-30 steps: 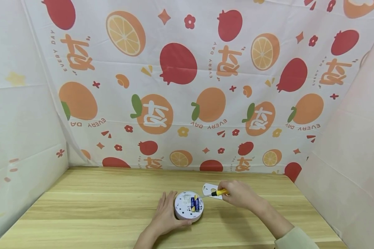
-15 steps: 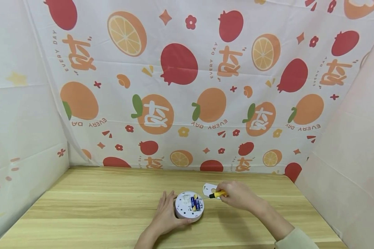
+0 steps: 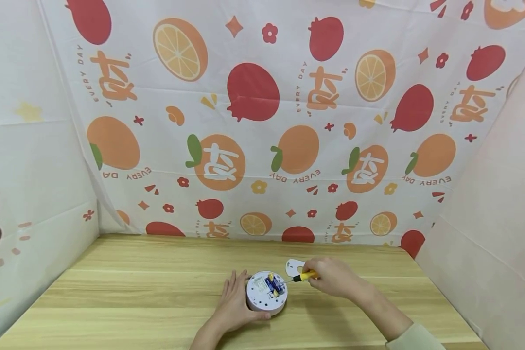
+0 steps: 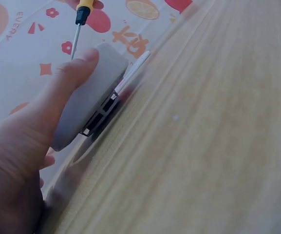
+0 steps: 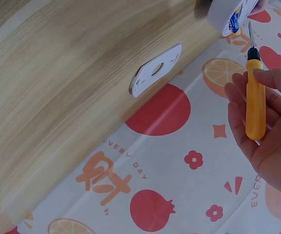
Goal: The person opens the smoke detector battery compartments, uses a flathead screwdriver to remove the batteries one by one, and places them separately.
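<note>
My left hand (image 3: 235, 306) grips the side of a round white smoke detector (image 3: 259, 297) on the table, its thumb at the near edge. Two blue-and-yellow batteries (image 3: 274, 286) lie in the open bay on its upper face, one seeming tilted. Its slotted side (image 4: 100, 114) shows in the left wrist view. The right hand (image 3: 332, 277) holds a screwdriver (image 5: 255, 97) by its yellow handle. The shaft (image 3: 285, 281) points left, and its tip reaches the batteries. Whether the tip is wedged under a battery is too small to tell.
A flat white mounting plate (image 5: 150, 75) with a central hole lies on the table behind the screwdriver, partly covered by the right hand in the head view. The wooden table (image 3: 148, 287) meets a fruit-patterned cloth (image 3: 253, 160) at the back; pale cloths hang on both sides.
The screwdriver tip has moved slightly left, from the bay's edge onto the batteries. The batteries have shifted and look askew. The smoke detector has turned a little; the left hand keeps its grip.
</note>
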Available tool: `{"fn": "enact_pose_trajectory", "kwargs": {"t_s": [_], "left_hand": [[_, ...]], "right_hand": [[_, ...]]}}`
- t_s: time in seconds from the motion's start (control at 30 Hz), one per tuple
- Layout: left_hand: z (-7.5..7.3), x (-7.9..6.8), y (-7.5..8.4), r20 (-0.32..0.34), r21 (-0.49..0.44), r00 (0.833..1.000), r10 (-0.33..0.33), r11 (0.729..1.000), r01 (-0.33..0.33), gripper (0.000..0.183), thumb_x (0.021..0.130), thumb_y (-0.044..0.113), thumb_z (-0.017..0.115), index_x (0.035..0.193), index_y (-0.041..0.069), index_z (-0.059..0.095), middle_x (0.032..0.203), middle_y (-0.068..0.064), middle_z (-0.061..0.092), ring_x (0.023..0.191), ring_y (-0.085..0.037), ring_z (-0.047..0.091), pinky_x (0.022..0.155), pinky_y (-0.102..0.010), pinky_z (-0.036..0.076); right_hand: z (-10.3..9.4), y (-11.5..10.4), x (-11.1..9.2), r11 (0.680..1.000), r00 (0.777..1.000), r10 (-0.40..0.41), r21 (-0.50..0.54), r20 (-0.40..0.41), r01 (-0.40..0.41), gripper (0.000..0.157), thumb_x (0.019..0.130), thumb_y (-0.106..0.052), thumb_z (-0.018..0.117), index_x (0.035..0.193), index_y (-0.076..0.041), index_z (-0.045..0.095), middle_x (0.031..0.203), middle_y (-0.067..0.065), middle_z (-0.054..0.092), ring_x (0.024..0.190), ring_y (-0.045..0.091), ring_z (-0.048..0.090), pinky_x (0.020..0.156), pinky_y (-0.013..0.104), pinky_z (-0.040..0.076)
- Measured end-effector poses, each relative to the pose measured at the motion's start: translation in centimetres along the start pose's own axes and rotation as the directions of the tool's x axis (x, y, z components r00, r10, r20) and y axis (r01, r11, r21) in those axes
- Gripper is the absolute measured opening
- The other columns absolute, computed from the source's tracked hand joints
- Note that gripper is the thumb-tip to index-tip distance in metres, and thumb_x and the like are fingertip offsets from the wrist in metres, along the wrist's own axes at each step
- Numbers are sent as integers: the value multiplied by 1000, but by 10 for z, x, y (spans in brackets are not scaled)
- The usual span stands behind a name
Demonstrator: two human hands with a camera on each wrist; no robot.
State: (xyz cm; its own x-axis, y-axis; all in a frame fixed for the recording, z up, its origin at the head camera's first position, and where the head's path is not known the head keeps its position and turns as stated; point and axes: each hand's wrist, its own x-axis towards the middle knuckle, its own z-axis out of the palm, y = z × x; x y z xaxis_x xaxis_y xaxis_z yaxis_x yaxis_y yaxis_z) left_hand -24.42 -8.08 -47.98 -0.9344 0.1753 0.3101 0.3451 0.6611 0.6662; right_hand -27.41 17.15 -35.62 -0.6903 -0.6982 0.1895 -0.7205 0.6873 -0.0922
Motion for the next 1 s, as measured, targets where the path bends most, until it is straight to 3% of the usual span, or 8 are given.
{"fn": "enact_pose_trajectory", "kwargs": {"t_s": [0.5,0.7,1.0], "left_hand": [[5,-1,3,-30,46,999,18,999,-16,112,52,63,77,132,-5,38,135,-26,37,128,-51,15,104,-60,6],[10,-1,5,-58,53,998,20,998,-17,111,51,63,77,132,-1,38,133,-23,40,126,-55,16,103,-61,5],[10,-1,7,-65,66,998,12,998,-8,111,53,62,77,130,-6,38,131,-26,41,125,-55,17,103,-61,6]], "right_hand": [[-3,-2,3,999,999,2,-36,44,0,8,76,-8,69,85,-10,67,81,-4,63,64,5,49,57,22,46],[-7,-8,9,998,996,3,-62,84,3,8,74,-4,65,78,-11,68,74,-6,60,61,5,46,55,22,43],[-15,-19,19,995,994,18,-97,108,-7,12,74,1,63,71,-11,66,62,-9,52,54,8,42,49,20,38]]}}
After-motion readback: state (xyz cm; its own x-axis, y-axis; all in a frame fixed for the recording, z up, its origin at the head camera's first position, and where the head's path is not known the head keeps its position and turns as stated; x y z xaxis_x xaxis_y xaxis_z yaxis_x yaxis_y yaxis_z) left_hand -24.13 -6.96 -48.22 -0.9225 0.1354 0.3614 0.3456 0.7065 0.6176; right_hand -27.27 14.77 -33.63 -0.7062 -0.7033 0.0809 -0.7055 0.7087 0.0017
